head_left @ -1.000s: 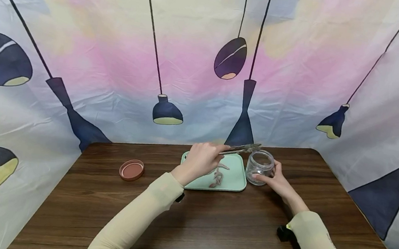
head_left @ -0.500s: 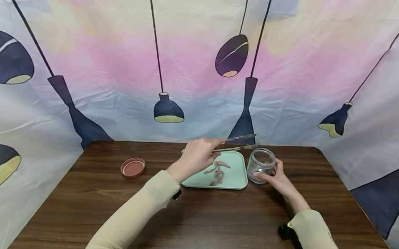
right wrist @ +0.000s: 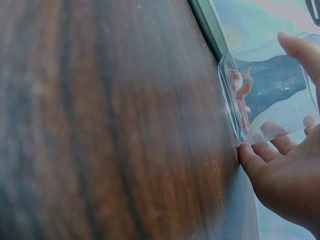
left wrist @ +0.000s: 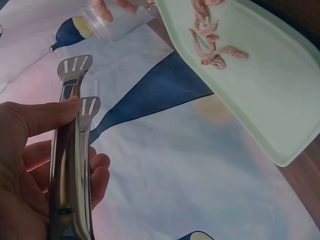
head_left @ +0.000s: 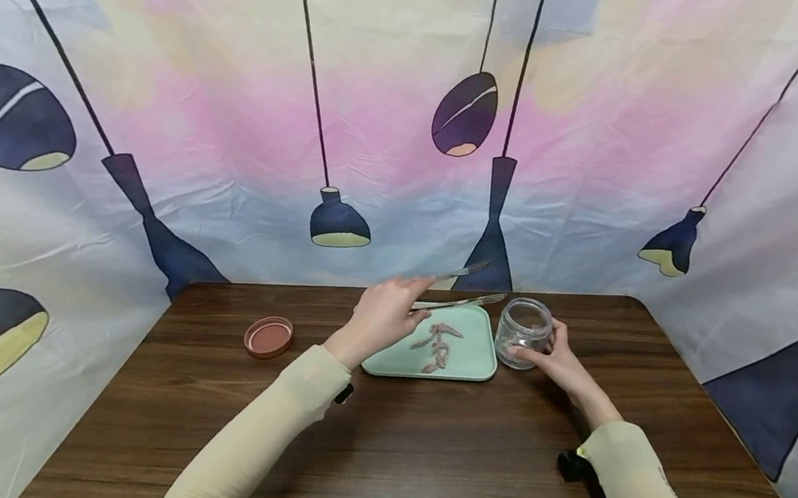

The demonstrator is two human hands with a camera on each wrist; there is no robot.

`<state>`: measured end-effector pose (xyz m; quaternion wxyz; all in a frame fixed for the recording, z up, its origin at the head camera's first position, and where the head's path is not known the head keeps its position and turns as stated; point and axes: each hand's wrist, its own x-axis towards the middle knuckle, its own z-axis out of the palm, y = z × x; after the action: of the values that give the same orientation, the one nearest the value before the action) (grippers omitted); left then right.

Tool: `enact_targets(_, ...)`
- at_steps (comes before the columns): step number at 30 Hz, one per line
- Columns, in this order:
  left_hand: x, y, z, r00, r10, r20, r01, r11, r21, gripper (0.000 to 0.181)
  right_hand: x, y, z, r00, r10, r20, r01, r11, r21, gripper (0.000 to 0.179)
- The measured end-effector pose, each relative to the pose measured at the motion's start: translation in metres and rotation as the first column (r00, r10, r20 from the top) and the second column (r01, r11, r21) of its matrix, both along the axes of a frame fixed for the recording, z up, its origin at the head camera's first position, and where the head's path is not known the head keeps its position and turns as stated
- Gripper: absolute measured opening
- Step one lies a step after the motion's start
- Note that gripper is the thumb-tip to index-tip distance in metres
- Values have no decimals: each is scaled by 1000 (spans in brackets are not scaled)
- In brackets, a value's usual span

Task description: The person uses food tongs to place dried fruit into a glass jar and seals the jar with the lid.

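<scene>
My left hand [head_left: 384, 314] is over the left part of the pale green tray [head_left: 473, 360], holding metal tongs [left wrist: 70, 150] with slotted tips between thumb and fingers. The tongs' arms are spread, with nothing between the tips, which point toward the jar. Several thin, pinkish, wrinkled strips [head_left: 440, 351] lie on the tray. Just right of the tray, a clear glass jar [head_left: 522, 333] stands upright and lidless. My right hand [head_left: 564, 372] grips its right side, thumb in front. In the right wrist view, a few pinkish pieces [right wrist: 242, 100] show at the jar's bottom.
A reddish-brown round lid [head_left: 269, 338] lies left of the tray on the dark wooden table [head_left: 431, 464]. Behind the table's far edge hangs a cloth backdrop [head_left: 248, 128] printed with pendant lamps.
My left hand has drawn back leftward from the jar. The tongs' tips have spread apart and moved from above the jar's rim to over the tray's far side. The right hand still holds the jar.
</scene>
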<state>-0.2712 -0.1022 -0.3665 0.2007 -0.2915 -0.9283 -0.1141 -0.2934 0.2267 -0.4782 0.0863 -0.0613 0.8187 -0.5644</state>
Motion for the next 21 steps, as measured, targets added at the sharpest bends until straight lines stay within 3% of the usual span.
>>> enact_targets(5,0,-3,-5,999,14,50,-14,1000,-2,56,2,0,4,1000,-4,16,5,1000,-24,102)
enact_targets(11,-2,-12,-15,996,42,78,-42,999,3,58,13,-6,22,999,6,34,-4,999,-52,100)
enact_targets(16,-3,-21,-24,991,58,117,-59,998,11,58,11,-4,19,1000,12,20,-11,999,-31,103)
enact_targets(21,-3,-28,-33,985,88,150,-88,996,-6,58,2,0,5,1000,3,19,-2,999,-49,103)
